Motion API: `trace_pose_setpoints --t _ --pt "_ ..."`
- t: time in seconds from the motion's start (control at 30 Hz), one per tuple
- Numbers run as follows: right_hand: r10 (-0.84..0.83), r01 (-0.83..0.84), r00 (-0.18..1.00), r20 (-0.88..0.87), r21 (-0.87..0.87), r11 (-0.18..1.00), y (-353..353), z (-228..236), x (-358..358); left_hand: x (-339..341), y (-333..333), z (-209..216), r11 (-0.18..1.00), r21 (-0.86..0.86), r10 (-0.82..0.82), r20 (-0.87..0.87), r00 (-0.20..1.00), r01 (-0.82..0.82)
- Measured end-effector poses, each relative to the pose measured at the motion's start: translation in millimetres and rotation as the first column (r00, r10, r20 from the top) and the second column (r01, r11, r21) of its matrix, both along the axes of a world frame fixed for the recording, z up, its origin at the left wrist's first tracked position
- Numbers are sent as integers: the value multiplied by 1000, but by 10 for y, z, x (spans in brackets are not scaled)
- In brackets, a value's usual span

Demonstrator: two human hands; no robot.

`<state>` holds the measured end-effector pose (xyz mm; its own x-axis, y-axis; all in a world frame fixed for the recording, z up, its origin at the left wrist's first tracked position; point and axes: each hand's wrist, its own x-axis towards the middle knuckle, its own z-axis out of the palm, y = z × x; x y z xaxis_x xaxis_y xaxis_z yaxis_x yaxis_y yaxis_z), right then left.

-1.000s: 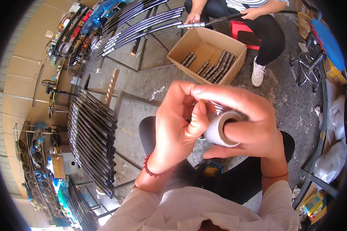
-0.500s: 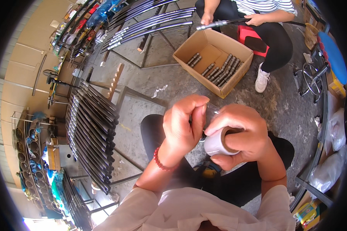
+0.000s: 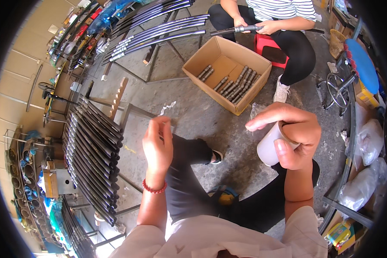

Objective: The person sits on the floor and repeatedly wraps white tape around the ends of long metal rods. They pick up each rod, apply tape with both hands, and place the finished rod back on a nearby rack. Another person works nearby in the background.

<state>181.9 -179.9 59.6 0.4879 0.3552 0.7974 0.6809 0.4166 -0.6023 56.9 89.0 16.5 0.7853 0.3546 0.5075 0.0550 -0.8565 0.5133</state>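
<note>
Grips a white roll (image 3: 266, 148) in the right hand (image 3: 303, 133), with the thumb pressed on the outer wall, the other fingers bent at the open end, and the index finger stretched leftward above. Has the roll tilted in midair, well apart from the left hand (image 3: 156, 150). Holds that left hand upright just beside the left knee (image 3: 192, 148), fingers half curled; cannot tell, through the blur at the tips, whether pinching anything. Sits above a grey concrete floor (image 3: 238, 139), with a long bank of dark rods (image 3: 94, 159) laid side by side to the left, and more rods (image 3: 159, 36) racked farther off toward the top. Faces a seated co-worker (image 3: 284, 10) in black trousers (image 3: 300, 56), shown with both hands on a dark rod with a grey fitting (image 3: 246, 29). Has an open cardboard box (image 3: 210, 91) on the floor between, with metal fittings (image 3: 241, 86) lying in rows inside. Shares the space with a blue chair (image 3: 361, 66) off to the right, clear plastic bags (image 3: 370, 141) below that, and a red stool (image 3: 261, 41) beside the co-worker's leg. Wears a red beaded bracelet (image 3: 154, 186) on the left wrist. Has a crumpled pale scrap (image 3: 167, 107) on the floor beyond the left hand.
</note>
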Motion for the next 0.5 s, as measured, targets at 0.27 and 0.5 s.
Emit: trace_pose_setpoints --t 0.27,0.5 --pt "-7 9 1000 9 -230 973 132 -24 -123 -830 725 -1270 908 325 336 -187 923 -265" --pt "-63 87 993 96 -281 956 228 -171 -208 -818 655 -1277 883 302 440 -268 857 -359"
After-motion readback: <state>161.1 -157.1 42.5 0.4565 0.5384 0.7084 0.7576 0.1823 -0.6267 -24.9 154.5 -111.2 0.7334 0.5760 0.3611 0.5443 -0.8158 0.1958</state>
